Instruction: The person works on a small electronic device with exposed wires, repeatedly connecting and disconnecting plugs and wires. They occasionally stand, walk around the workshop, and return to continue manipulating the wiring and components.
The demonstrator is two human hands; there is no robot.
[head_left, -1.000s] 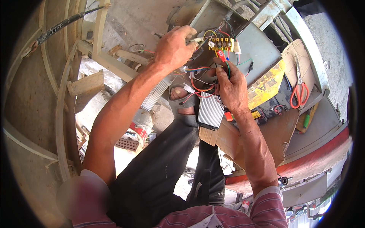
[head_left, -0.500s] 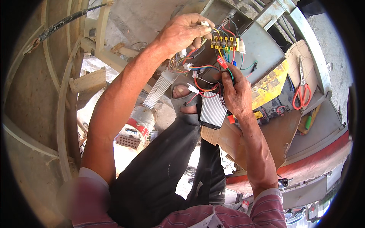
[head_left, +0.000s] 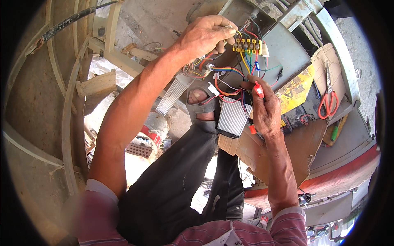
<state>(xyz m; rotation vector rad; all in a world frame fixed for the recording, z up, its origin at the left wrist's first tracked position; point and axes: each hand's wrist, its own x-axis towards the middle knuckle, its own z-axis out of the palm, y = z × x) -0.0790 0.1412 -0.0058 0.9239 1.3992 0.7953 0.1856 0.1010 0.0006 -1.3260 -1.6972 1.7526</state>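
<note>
My left hand [head_left: 208, 36] is closed in a pinch at the upper middle, with a yellow wire [head_left: 239, 34] at its fingertips. Right beside it, a yellow terminal block [head_left: 247, 46] carries several coloured wires. My right hand [head_left: 267, 111] is closed on a small red connector [head_left: 258, 89], held between thumb and fingers below the block. A blue connector [head_left: 257, 65] hangs on wires just above that hand. Left of the right hand lies a finned silver controller box [head_left: 232, 118], its wires running up into the bundle. A white plug [head_left: 213, 89] dangles over its top edge.
A second finned metal box [head_left: 174, 95] leans near my sandalled foot [head_left: 202, 104]. On the right are orange-handled scissors [head_left: 328, 104], a yellow panel [head_left: 296, 87], cardboard [head_left: 289, 153] and a green-handled tool [head_left: 334, 133]. Metal framing [head_left: 67, 110] stands at the left.
Both hands have shifted slightly right. My right hand has moved lower with the red connector, which has turned more upright and drawn away from the terminal block.
</note>
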